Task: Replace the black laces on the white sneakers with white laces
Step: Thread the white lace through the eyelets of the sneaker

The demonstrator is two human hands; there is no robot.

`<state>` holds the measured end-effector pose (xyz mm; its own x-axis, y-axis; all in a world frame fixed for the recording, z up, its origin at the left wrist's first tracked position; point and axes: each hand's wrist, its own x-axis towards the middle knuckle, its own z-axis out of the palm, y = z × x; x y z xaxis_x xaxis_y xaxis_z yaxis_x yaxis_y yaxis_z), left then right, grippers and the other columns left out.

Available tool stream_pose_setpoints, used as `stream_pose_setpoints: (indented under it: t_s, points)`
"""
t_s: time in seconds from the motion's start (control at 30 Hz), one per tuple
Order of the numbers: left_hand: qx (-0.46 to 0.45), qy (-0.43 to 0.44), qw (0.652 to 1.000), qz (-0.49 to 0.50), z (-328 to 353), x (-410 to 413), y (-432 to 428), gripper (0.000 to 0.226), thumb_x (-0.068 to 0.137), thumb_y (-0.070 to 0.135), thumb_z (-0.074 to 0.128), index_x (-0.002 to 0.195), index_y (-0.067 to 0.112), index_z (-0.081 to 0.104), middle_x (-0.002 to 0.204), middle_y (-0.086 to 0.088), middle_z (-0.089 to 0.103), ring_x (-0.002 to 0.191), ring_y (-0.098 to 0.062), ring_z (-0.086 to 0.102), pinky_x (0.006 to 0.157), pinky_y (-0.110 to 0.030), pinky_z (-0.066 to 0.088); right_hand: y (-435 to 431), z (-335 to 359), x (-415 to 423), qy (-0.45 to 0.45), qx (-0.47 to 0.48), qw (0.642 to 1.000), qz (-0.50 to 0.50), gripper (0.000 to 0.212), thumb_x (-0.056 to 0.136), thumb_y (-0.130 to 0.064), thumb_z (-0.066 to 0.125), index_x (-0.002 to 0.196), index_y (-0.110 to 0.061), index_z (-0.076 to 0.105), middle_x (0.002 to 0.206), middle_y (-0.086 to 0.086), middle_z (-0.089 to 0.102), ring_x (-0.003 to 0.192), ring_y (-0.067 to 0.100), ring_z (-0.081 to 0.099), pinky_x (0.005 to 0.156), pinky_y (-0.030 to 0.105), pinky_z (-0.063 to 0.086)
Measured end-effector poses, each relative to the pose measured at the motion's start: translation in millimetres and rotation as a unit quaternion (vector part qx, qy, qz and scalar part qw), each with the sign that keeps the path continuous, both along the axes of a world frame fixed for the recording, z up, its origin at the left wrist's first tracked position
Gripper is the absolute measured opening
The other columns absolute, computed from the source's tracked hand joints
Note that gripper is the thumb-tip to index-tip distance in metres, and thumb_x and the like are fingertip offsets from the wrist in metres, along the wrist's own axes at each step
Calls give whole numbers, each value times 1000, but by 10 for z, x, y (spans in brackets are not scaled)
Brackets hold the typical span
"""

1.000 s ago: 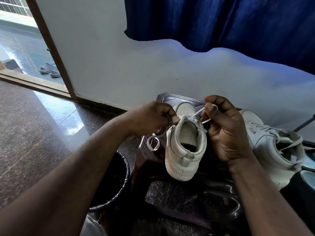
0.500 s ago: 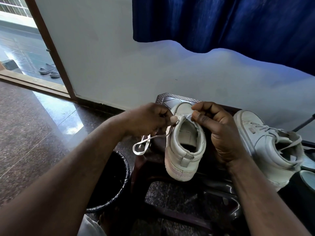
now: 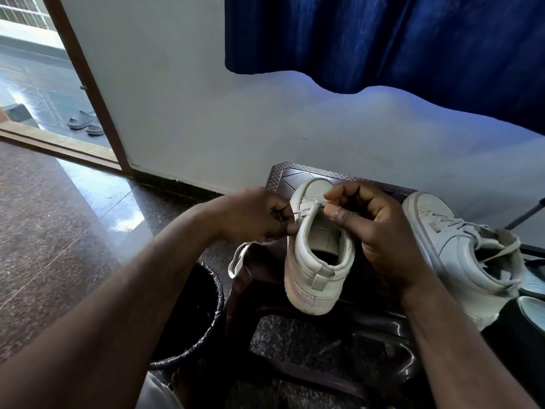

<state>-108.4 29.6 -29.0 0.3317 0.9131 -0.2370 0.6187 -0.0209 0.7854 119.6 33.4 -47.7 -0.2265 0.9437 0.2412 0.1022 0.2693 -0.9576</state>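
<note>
A dark speckled stone floor [image 3: 59, 231] meets a plain white wall [image 3: 191, 113], and against that wall stands a dark brown plastic stool [image 3: 283, 178], the landmark for everything here. Above the stool and to its right a deep blue curtain [image 3: 383, 39] hangs down the wall. Far to the stool's left a wooden door frame [image 3: 88, 93] opens onto a tiled area where a pair of grey sandals [image 3: 85, 122] lies. Just beside the stool's left front corner sits a black bin [image 3: 219, 302] with a shiny liner. Over the stool's top, heel towards the camera, a white sneaker [image 3: 317, 270] is held between both hands. The left hand [image 3: 253, 215], at the stool's left side, has its fingers curled and pinches a white lace [image 3: 236, 258] against the shoe's left edge; a loose loop of that lace hangs off the stool's left side above the bin. The right hand [image 3: 374, 228], over the stool's middle, presses thumb and forefinger together on the strand that crosses the tongue, its other fingers folded beside the shoe's right flank. At the stool's right edge lies the second sneaker [image 3: 460, 246], toe towards the wall, already threaded with pale laces whose ends trail loose; what it rests on cannot be made out.
</note>
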Motion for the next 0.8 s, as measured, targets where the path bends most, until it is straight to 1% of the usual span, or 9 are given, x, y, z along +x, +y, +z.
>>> stream_pose_setpoints:
  t_s: [0.07,0.17,0.27,0.3,0.37,0.43,0.57,0.7,0.8]
  points:
    - [3,-55,998,11,-7,-2,-2,27,98,27,71,92,1,67,71,-5,58,60,-12,44,59,-24,39,-25,30,-1,-44,24,999,-15,17,83,-23,79,99,-23,73,103,-1,74,99,26,68,97,51,56]
    - [2,-120,992,49,-17,-14,28,24,99,18,70,103,-5,68,80,-13,61,59,-14,47,55,-22,40,-74,139,14,-165,110,979,-40,18,82,-30,86,89,-28,70,96,-11,67,88,15,63,80,38,53]
    - [-6,-170,984,56,-36,-22,43,27,97,19,73,103,-6,68,82,-15,61,67,-22,48,57,-26,39,-131,245,13,-359,196,910,-62,24,72,-51,81,83,-33,70,103,-15,59,103,14,55,85,28,41]
    - [-12,-176,983,54,-46,-18,47,28,95,21,75,104,-5,68,83,-14,62,70,-23,48,59,-27,40,-155,265,0,-418,192,886,-57,29,68,-56,75,88,-35,72,107,-17,57,108,14,51,88,27,37]
    - [-22,-184,981,50,-51,0,51,30,93,24,77,104,-2,69,83,-9,65,69,-23,50,60,-27,40,-196,297,-32,-479,145,864,-49,38,68,-54,75,101,-35,75,113,-19,52,115,16,47,91,27,36]
    - [-34,-203,977,47,-35,23,58,34,89,27,82,104,0,67,83,-7,66,68,-21,50,58,-27,40,-234,350,-77,-508,113,852,-58,39,74,-43,80,111,-36,73,118,-20,49,119,16,45,92,29,40]
    - [-41,-206,977,46,-3,111,48,50,81,32,90,109,4,60,82,-10,57,65,-19,45,56,-31,31,-249,404,-156,-533,69,841,-66,52,79,-28,75,127,-43,63,128,-21,44,121,15,40,92,34,47]
    - [-30,-177,983,43,-1,201,27,57,74,29,94,116,15,57,87,-8,62,72,-17,50,61,-32,36,-251,399,-191,-550,51,831,-70,56,81,-21,71,130,-46,58,131,-19,40,119,14,36,85,32,45]
    - [0,-170,984,49,0,212,31,53,77,21,92,117,17,58,78,1,60,62,-11,50,58,-26,38,-250,379,-191,-536,56,839,-76,56,81,-21,71,131,-44,61,130,-18,43,121,16,38,86,32,46]
